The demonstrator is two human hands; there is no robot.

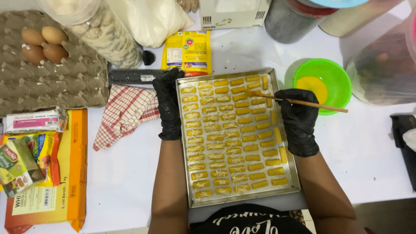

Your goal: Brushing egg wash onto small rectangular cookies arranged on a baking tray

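Head view: my left hand point(169, 106) lies flat along the left rim of the tray point(184, 143), fingers released, steadying it. My right hand point(299, 121) is clenched around the brush point(299, 102), tip over the pastries point(236, 134) at frame centre. Judgement: glazing underway. Next stroke calls for reloading at the green bowl point(323, 84), upper right.

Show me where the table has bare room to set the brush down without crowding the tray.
Bare table lies right of the baking tray, below the green bowl. A second patch sits between the checked cloth, the orange packet and the tray. The top edge, with jars, bags and egg carton, is crowded.
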